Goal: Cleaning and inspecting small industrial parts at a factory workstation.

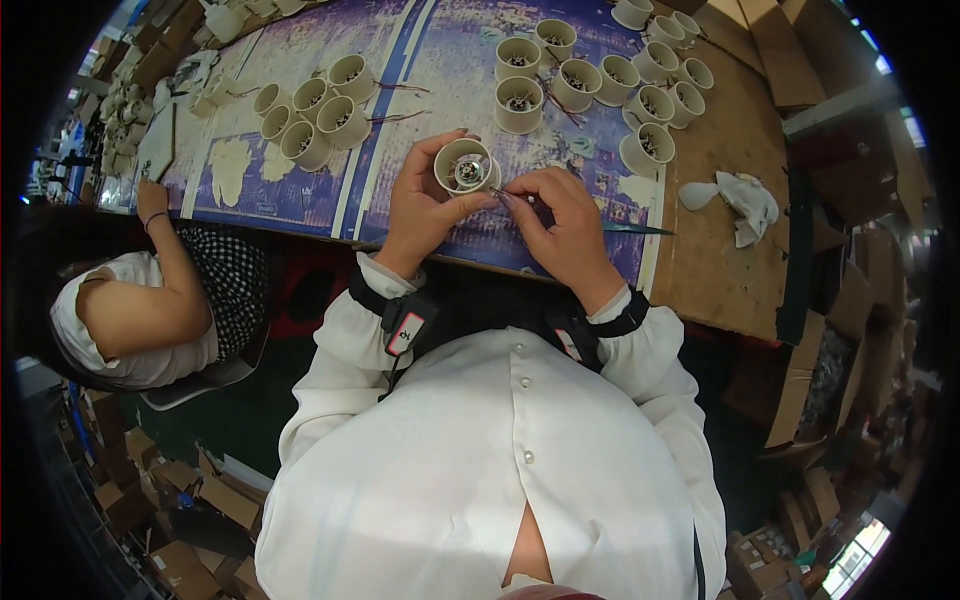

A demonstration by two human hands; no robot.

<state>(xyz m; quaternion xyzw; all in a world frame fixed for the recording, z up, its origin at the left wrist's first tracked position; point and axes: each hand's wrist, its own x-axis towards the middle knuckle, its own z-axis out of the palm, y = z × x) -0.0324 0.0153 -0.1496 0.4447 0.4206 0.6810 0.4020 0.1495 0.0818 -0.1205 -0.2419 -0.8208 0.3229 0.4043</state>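
In front of me, my left hand (pixel 425 208) is wrapped round a white cup-shaped housing (pixel 464 170). Its opening faces up, and small parts and wires show inside. My right hand (pixel 562 222) is closed in a pinch at the housing's lower right side. Its fingertips meet on something thin that is too small to make out, perhaps a wire. A teal pointed strip (pixel 637 229) sticks out to the right from beside that hand. I cannot tell whether the hand holds it or it lies on the table.
Similar cups (pixel 343 122) with trailing wires stand in a group at left, and more cups (pixel 577 85) at far middle and right. A white bottle-shaped item (pixel 698 195) and crumpled tissue (pixel 748 208) lie on brown board. A co-worker (pixel 150 300) sits at left. Cardboard boxes (pixel 815 375) stand right.
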